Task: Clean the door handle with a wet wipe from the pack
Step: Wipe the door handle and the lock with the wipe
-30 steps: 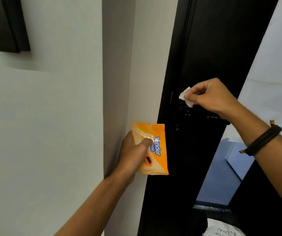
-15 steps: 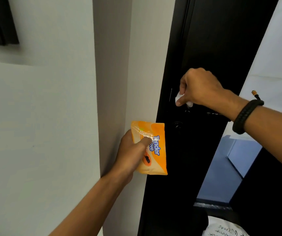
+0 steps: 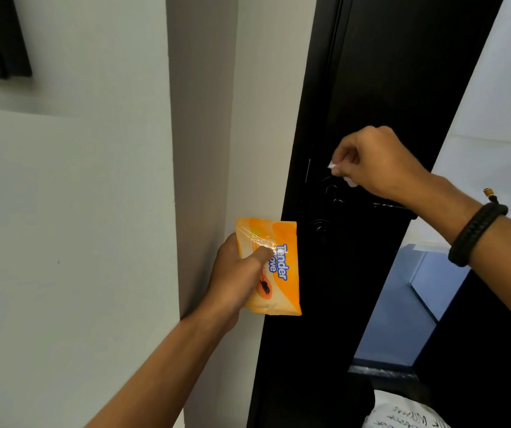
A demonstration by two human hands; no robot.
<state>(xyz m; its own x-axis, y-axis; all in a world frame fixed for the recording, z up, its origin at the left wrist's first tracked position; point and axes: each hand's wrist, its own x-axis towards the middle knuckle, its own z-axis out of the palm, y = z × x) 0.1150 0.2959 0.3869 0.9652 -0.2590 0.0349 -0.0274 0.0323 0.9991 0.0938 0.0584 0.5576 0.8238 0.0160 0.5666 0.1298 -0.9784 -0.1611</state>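
A black door (image 3: 387, 72) stands ajar in the middle right. Its dark lever handle (image 3: 393, 206) runs to the right from a round base (image 3: 331, 188), mostly hidden under my right hand (image 3: 377, 162). That hand is closed around a small white wet wipe (image 3: 350, 180), only scraps of which show at the fingertips, pressed at the handle's base. My left hand (image 3: 235, 273) holds an orange wet wipe pack (image 3: 276, 267) upright against the door's edge, below and left of the handle, thumb across its front.
A pale wall (image 3: 63, 211) and a grey door jamb (image 3: 201, 134) fill the left. A round keyhole plate (image 3: 320, 227) sits below the handle. Through the gap at the right I see a blue floor (image 3: 402, 304) and a white printed cloth (image 3: 402, 415) at the bottom.
My right hand with the wipe has rubbed around the handle's base, going up-left and then a little back to the right. The left hand has kept the pack still.
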